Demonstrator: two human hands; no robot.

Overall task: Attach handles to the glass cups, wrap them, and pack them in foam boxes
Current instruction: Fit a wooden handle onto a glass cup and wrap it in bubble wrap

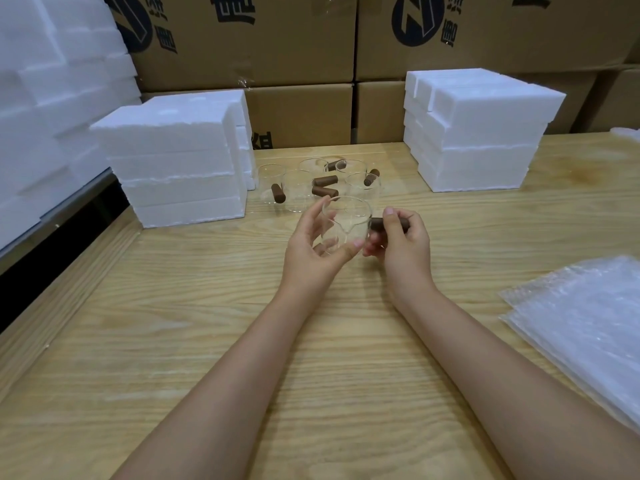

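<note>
Stacked foam boxes (180, 161) flank spare cups (298, 190); bubble wrap (581, 327) lies right.

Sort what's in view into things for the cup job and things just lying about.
For the job: glass cup in the left hand; brown handle pinched by the right hand; waiting cups and spare handles behind; foam boxes, both stacks; bubble wrap sheets.
Lying about: cardboard cartons at the back; far-left foam pile, probably spare stock.

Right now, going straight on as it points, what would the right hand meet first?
Probably the glass cup in the left hand; the brown handle in the right hand looks nearly against its side.
</note>
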